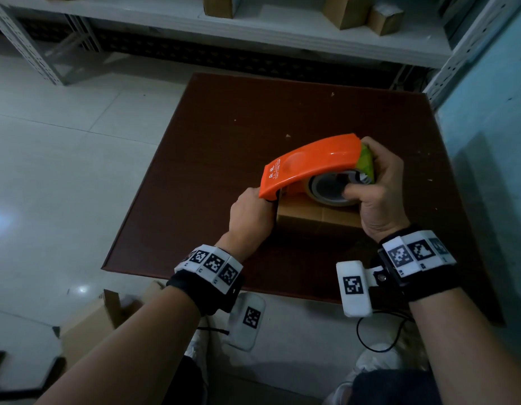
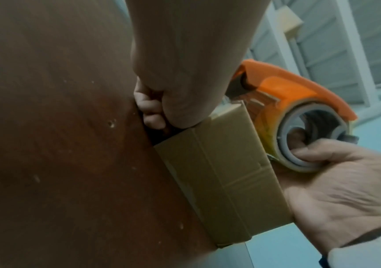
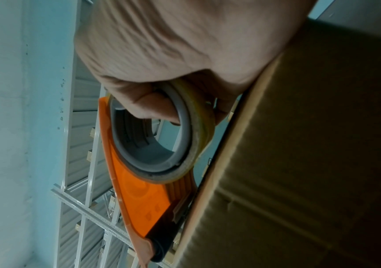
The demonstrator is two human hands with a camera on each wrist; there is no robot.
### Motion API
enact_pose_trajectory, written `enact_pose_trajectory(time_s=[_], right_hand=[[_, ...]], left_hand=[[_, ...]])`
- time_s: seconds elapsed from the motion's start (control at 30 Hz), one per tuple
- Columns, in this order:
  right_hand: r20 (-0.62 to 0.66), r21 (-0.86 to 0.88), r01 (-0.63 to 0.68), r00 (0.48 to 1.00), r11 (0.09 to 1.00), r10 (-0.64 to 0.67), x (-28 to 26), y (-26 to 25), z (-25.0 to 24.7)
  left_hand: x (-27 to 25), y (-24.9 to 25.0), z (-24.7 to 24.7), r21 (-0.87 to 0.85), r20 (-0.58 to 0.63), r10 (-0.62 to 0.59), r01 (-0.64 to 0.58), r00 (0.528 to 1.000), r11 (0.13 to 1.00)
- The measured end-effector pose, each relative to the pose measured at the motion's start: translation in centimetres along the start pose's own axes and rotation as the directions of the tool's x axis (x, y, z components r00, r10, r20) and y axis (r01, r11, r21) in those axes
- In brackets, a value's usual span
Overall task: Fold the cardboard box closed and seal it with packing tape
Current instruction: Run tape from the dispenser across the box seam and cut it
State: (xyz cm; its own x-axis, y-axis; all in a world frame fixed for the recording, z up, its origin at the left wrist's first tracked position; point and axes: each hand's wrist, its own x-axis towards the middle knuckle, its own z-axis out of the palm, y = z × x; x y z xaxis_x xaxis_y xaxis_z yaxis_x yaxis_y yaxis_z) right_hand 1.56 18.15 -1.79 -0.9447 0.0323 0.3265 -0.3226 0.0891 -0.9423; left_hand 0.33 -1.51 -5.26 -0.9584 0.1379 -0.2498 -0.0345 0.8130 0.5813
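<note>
A small closed cardboard box (image 1: 317, 215) lies on a dark brown table (image 1: 224, 141). On top of it sits an orange tape dispenser (image 1: 311, 162) with a roll of tape (image 1: 332, 189). My right hand (image 1: 382, 194) grips the dispenser's roll end, thumb hooked into the grey core (image 3: 152, 108). The dispenser's nose reaches the box's left end. There my left hand (image 1: 250, 217) holds the box, its fingers (image 2: 150, 108) curled against the end face. In the left wrist view the box's side (image 2: 219, 172) shows folded seams. I cannot see any tape on the box.
A white metal shelf (image 1: 282, 30) with several cardboard boxes (image 1: 346, 10) stands behind the table. A pale blue wall (image 1: 487, 141) runs along the right. An open cardboard box (image 1: 89, 320) sits on the tiled floor near my left forearm.
</note>
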Motion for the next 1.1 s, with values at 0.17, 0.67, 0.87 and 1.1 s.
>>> enact_pose_trajectory(time_s=[0.17,0.67,0.87,1.1], right_hand=[[-0.002,-0.003,-0.002,1.000,1.000,0.002,-0.1,-0.2,0.1],[-0.028,-0.001,0.024,0.999,1.000,-0.024,0.0,0.0,0.0],[-0.030,-0.024,0.045,0.999,0.999,-0.045,0.0,0.1,-0.1],[-0.043,-0.031,0.072,0.996,0.997,-0.073,0.1,0.1,0.2]], left_hand=[[0.9,-0.8,0.6,-0.037,-0.202,0.195,-0.207,0.960,0.978],[0.1,-0.5,-2.3,-0.614,0.375,0.312,-0.018,0.873,0.789],[0.0,-0.7,-1.4,-0.774,0.424,0.400,0.096,0.813,0.626],[-0.5,1.0,1.7,-0.905,0.126,0.242,0.011,0.962,0.426]])
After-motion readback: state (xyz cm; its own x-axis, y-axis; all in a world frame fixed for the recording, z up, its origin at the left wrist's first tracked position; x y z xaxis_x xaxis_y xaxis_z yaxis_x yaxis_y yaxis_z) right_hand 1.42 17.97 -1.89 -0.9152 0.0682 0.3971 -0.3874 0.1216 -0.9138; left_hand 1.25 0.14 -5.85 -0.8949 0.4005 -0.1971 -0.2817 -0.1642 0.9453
